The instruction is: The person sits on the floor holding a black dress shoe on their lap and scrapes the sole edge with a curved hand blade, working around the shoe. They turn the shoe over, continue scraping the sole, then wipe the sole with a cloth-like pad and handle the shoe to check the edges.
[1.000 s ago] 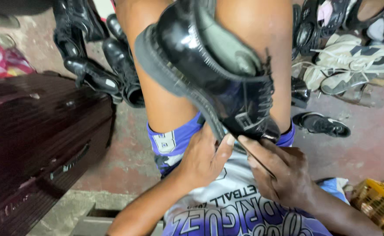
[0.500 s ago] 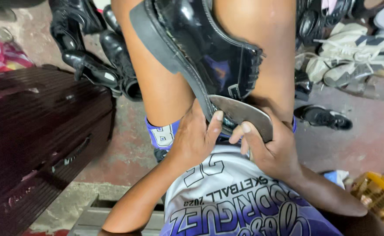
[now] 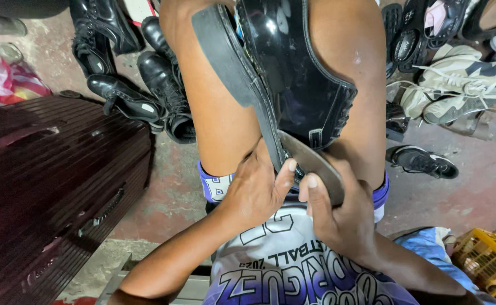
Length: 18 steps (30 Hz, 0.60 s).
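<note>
Between the knees, a black shoe [image 3: 299, 85] is held sole-side left, its heel end clamped by both hands. The fingers [image 3: 284, 172] of the left hand [image 3: 253, 192] are closed against the sole edge, while the right hand [image 3: 338, 217] is wrapped around a grey heel piece [image 3: 310, 164] pressed to the shoe. Black boots [image 3: 129, 85] are piled on the floor [image 3: 473, 186] to the left, beside a dark ribbed suitcase [image 3: 50, 186]. Pale sneakers [image 3: 462, 85] lie at the right, a yellow crate [image 3: 488, 260] near the corner.
</note>
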Available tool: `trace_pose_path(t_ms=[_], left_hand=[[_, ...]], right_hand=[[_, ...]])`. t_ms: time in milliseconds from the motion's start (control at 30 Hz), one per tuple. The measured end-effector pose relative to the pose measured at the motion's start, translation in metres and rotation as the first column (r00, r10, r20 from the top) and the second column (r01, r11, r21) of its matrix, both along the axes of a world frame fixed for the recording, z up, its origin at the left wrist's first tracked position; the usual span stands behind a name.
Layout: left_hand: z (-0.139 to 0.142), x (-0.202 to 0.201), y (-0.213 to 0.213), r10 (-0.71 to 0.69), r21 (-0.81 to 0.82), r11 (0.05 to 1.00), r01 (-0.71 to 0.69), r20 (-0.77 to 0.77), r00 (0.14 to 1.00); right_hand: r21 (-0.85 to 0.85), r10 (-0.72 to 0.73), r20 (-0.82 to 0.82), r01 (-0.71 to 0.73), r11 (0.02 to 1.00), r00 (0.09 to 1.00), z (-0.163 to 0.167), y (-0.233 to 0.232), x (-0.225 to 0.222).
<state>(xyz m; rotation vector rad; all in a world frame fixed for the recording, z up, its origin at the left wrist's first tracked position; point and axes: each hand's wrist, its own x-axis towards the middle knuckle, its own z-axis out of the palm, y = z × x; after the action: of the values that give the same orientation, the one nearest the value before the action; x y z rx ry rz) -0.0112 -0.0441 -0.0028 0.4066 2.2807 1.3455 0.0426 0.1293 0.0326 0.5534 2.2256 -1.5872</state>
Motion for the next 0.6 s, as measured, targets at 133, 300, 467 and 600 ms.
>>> trace_pose_path(t_ms=[133, 300, 467, 600], left_hand=[[0.001, 0.002, 0.000, -0.007, 0.089, 0.996, 0.007, 0.005, 1.000], [0.000, 0.012, -0.002, -0.014, 0.164, 0.986, 0.015, -0.004, 1.000], [0.001, 0.021, 0.002, 0.040, 0.182, 0.983, -0.020, -0.106, 0.994], [0.003, 0.027, 0.006, 0.081, 0.091, 0.993, -0.080, -0.012, 0.997]], right_hand=[[0.447, 0.399, -0.464, -0.180, 0.876, 0.791, -0.001, 0.002, -0.003], [0.675, 0.702, -0.300, -0.376, 0.635, 0.646, 0.008, 0.006, 0.005], [0.549, 0.555, -0.478, -0.261, 0.794, 0.681, 0.004, 0.008, 0.009], [0.310, 0.342, -0.446, -0.216, 0.926, 0.827, -0.002, 0.009, 0.020]])
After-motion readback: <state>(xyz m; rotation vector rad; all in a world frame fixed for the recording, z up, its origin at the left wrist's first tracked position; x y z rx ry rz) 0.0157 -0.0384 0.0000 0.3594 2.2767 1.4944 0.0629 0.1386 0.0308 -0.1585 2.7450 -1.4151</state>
